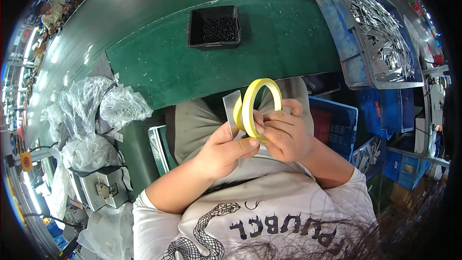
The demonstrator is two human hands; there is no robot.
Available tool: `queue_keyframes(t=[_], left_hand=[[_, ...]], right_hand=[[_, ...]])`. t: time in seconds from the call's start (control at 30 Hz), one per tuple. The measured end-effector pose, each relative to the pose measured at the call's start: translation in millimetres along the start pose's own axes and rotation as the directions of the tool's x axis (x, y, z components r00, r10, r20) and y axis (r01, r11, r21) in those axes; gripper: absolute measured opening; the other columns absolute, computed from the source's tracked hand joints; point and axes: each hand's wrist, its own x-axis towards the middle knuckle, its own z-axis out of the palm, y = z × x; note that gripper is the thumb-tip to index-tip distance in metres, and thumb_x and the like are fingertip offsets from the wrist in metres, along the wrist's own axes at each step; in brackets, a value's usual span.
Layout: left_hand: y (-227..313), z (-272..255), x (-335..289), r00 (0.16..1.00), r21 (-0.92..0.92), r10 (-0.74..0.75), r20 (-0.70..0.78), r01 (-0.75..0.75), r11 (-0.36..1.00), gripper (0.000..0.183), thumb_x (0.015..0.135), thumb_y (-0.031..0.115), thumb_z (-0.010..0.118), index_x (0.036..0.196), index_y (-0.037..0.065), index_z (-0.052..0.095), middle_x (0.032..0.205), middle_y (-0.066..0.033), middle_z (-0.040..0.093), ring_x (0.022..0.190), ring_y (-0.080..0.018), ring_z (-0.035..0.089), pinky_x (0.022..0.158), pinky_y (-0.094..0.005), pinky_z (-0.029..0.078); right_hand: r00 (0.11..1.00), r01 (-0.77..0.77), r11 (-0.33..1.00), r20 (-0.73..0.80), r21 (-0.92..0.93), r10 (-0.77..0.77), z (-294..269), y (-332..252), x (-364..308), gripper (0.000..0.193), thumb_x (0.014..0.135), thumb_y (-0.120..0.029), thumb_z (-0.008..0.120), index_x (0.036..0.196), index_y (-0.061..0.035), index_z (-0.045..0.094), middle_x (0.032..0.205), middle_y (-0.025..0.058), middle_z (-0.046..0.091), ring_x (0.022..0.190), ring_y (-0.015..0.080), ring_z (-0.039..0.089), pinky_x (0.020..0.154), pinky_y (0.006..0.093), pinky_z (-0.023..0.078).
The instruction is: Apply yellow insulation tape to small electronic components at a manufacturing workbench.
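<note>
A roll of yellow tape [246, 103] stands on edge above my lap, with my right hand [288, 137] closed on its near side. My left hand [219, 156] grips a thin, flat grey strip [230, 103], which looks like metal, between thumb and fingers. The strip is upright, just left of the roll. A yellow band shows between the strip and the roll; whether it is loose tape stuck to the strip I cannot tell. The fingertips of both hands are close together at the bottom of the roll.
A black bin [214, 45] of small black parts sits on the green table [159, 62]. At the right, a blue crate [353, 58] holds many metal strips. Plastic bags [125, 106] lie at the left, above a grey metal device [101, 190]. A blue basket [344, 120] stands right of my lap.
</note>
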Motion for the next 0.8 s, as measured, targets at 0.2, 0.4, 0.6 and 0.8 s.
queue_keyframes(t=[0.2,0.4,0.6,0.8], left_hand=[[-13,-11,2,0.999,-0.161,0.022,0.039,-0.016,0.987,0.033,0.088,-0.008,0.051,0.117,0.006,0.057,0.115,-0.0011,0.046,0.074,-0.0105,0.043,0.065,-0.0264,0.035],[-8,-4,1,1.000,-0.125,0.004,0.018,-0.002,0.992,0.028,0.087,-0.005,0.053,0.112,0.007,0.058,0.115,-0.0021,0.045,0.074,-0.0113,0.040,0.064,-0.0267,0.033],[-9,-3,0,0.999,-0.079,0.038,-0.002,-0.038,0.996,0.021,0.091,0.003,0.055,0.112,0.004,0.058,0.117,-0.0033,0.043,0.075,-0.0112,0.037,0.063,-0.0259,0.031],[-9,-3,0,1.000,-0.095,0.031,0.007,-0.030,0.995,0.020,0.092,0.007,0.056,0.113,0.004,0.057,0.118,-0.0036,0.043,0.075,-0.0116,0.037,0.063,-0.0262,0.031]], right_hand=[[0.999,0.032,0.997,-0.017,-0.077,-0.034,2,-2,-1,0.020,0.080,-0.008,0.072,0.099,-0.0104,0.066,0.090,-0.0029,0.070,0.087,0.0143,0.067,0.102,0.0452,0.033],[1.000,-0.021,0.999,0.001,-0.028,0.021,1,-1,-5,0.019,0.081,-0.009,0.072,0.099,-0.0114,0.066,0.090,-0.0036,0.069,0.087,0.0135,0.067,0.102,0.0449,0.033],[1.000,-0.015,1.000,0.002,-0.026,0.015,0,-1,-3,0.020,0.081,-0.011,0.073,0.100,-0.0109,0.066,0.090,-0.0030,0.070,0.087,0.0139,0.067,0.101,0.0461,0.034],[1.000,-0.008,1.000,0.006,-0.022,0.008,0,-1,-4,0.022,0.081,-0.011,0.074,0.101,-0.0104,0.066,0.091,-0.0025,0.070,0.087,0.0142,0.067,0.100,0.0466,0.035]])
